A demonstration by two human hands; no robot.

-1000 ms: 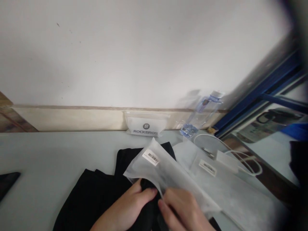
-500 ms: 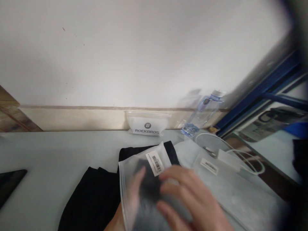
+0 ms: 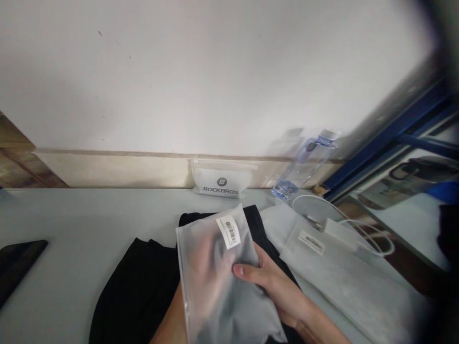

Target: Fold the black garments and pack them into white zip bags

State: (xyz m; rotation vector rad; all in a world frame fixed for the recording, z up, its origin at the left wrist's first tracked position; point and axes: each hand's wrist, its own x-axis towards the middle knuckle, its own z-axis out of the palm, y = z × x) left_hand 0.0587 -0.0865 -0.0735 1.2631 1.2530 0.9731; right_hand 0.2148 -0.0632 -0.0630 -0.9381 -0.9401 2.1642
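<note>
A frosted zip bag [image 3: 247, 306] with a white barcode label [image 3: 228, 231] is held up over black folded garments [image 3: 136, 286]. My right hand [image 3: 267, 274] grips its right side, thumb on the front and fingers behind. My left hand [image 3: 210, 267] shows only hazily through the milky plastic, its forearm coming past the zip edge on the left. Whether that hand is inside the bag or behind it, and how its fingers are set, I cannot tell. Something dark grey shows through the lower part of the bag.
A small white ROCKBROS pouch [image 3: 221, 184] leans on the wall. Right of it are a tilted clear bottle [image 3: 301, 165], a white charger with cable [image 3: 340, 234] and another labelled frosted bag [image 3: 344, 282]. A black flat device [image 3: 21, 260] lies at left; a blue frame [image 3: 390, 143] bounds the right.
My right hand has moved from above the front of the bag to its right side and closed on it. The left hand now appears further into the bag's outline.
</note>
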